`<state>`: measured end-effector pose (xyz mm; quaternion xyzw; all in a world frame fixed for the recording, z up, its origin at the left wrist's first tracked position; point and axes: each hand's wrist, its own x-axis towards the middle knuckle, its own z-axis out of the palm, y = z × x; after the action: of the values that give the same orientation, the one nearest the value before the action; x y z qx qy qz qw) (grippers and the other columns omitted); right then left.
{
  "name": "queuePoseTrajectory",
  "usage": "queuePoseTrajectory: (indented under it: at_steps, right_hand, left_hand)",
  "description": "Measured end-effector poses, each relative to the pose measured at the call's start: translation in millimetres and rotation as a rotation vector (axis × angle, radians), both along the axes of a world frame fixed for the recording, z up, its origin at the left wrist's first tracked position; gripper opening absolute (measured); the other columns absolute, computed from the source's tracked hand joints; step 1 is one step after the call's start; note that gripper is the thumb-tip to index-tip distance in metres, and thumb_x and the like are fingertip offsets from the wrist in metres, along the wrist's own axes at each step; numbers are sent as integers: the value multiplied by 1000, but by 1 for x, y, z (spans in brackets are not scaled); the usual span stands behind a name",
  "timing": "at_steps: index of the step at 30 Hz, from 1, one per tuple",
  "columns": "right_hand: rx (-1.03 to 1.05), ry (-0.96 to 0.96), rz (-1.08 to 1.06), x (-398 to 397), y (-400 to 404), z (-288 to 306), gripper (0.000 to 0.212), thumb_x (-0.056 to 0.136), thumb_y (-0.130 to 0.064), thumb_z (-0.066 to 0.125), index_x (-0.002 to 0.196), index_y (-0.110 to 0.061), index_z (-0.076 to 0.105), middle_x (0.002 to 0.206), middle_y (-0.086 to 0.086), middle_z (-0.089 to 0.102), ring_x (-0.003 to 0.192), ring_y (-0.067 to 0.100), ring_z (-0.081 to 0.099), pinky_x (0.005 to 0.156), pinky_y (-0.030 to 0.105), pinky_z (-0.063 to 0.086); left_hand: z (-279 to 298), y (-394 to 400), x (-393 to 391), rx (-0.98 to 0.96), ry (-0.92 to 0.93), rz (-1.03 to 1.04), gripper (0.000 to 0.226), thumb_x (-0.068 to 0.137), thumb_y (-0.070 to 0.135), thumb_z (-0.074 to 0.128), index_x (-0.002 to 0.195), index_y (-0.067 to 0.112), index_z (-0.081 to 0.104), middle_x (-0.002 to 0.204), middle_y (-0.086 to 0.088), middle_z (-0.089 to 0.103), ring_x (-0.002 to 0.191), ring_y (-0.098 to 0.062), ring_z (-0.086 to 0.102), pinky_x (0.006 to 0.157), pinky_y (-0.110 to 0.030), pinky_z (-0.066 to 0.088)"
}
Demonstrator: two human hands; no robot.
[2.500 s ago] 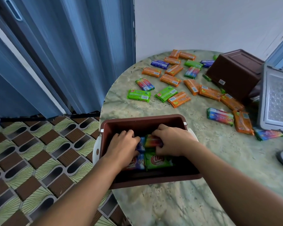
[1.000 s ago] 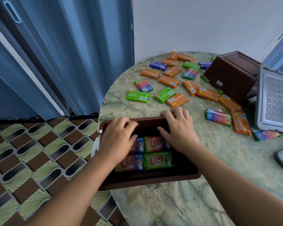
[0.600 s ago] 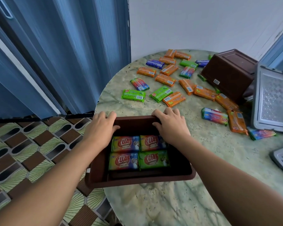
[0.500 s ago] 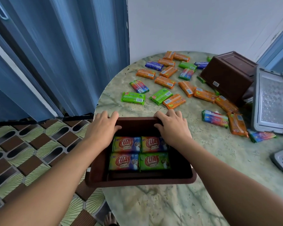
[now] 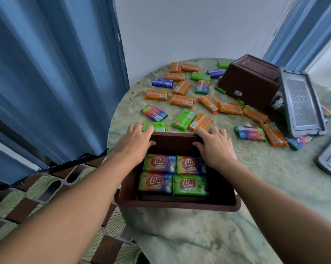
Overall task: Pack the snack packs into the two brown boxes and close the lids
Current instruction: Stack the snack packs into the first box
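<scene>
Open brown box point(image 5: 179, 203) at the near left edge of the round green marbled bench point(image 5: 199, 241), lid off. Left hand point(image 5: 135, 142) on the far left corner of the rim, fingers point(image 5: 141, 128) curled over the outer edge, thumb inside against the far wall: closed on the box. Right hand point(image 5: 215, 147) on the far right corner, fingers point(image 5: 214, 131) hooked over the rim, thumb inside: likewise closed on the box. Contents, just below and between both sets of fingers: four snack packs point(image 5: 175, 175) lying flat, two by two, labels up; the far pair rainbow-coloured, the near pair one rainbow-coloured and one green. The right wrist covers part of the far right pack. Just beyond the left fingertips, touching or nearly so: one green pack point(image 5: 158, 126) on the bench. Just beyond the right fingertips: one orange pack point(image 5: 200, 121) beside another green one point(image 5: 183, 120). Farther out from the fingers: loose packs point(image 5: 181, 101), orange, green, blue and rainbow, scattered flat across the far half of the bench. Well to the right of the right fingers: second brown box point(image 5: 250, 80), tipped bottom-up and tilted, resting on several packs. Grey lid point(image 5: 300, 103) against its right side; corner of another grey lid point(image 5: 330, 159) at the right margin. Blue folding door point(image 5: 46, 73) left of the left hand; patterned floor point(image 5: 27, 197) beneath.
</scene>
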<state>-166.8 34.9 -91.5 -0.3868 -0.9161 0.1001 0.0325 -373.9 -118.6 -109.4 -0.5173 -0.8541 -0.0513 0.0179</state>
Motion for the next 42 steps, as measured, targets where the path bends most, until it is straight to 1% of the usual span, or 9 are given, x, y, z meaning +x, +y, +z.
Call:
queuePoseTrajectory:
  at_steps: [15,18,22,25,27,31,34,38,42]
  right_hand:
    - [10,5,-78,-9,-1,-2,29,103,-44,50,130,-36,43,125,7,50,119,33,42,96,50,43]
    - [-2,-7,-86,-8,-3,0,35,100,-54,48,131,-37,44,128,6,51,122,33,42,98,51,40]
    - [-169,23,-158,-16,5,15,53,95,-76,30,118,-39,60,122,3,56,123,32,45,100,53,35]
    - [-270,76,-114,-33,26,23,52,98,-69,34,113,-32,68,115,4,61,115,30,55,93,46,44]
    - [-341,88,-69,-49,44,25,39,102,-55,46,113,-25,69,113,3,64,111,28,59,85,39,46]
    - [-369,-19,-41,-80,77,18,26,99,-34,63,123,-26,66,122,5,67,111,26,61,93,37,51]
    - [-299,-163,28,-107,95,2,45,94,-24,66,136,-34,56,129,5,64,113,28,60,93,42,54]
    - [-107,-404,182,-126,106,-15,76,91,-8,60,151,-48,35,148,12,41,135,37,39,102,52,47]
    - [50,-588,287,-138,112,-23,91,91,-13,69,157,-52,20,156,17,24,143,41,25,105,53,43]
  left_hand:
    - [2,21,-24,-48,1,-77,42,98,52,56,122,21,41,111,-7,50,109,-27,48,70,-36,42]
    - [7,21,-22,-95,-8,-59,45,95,60,51,122,25,41,114,-5,52,111,-27,49,78,-40,48]
    - [23,30,-19,-43,-172,13,51,97,66,29,94,23,55,97,-3,62,97,-26,57,85,-43,48]
    - [37,51,-26,53,-394,102,58,103,59,25,89,18,63,85,-2,66,85,-25,62,78,-39,50]
    - [38,71,-39,85,-418,104,41,101,55,37,91,23,61,84,2,65,82,-23,61,74,-38,51]
    - [27,107,-64,-129,-369,19,20,91,47,65,96,28,64,101,1,68,91,-20,63,82,-40,55]
    - [18,127,-79,-333,-330,-27,32,86,44,76,102,17,70,108,-5,70,99,-23,64,88,-39,55]
    - [5,140,-86,-541,-277,-59,56,79,41,84,121,9,66,120,-10,67,107,-29,63,94,-40,54]
    - [-10,147,-87,-674,-221,-89,48,84,23,75,127,9,58,121,-12,63,105,-28,61,86,-35,51]
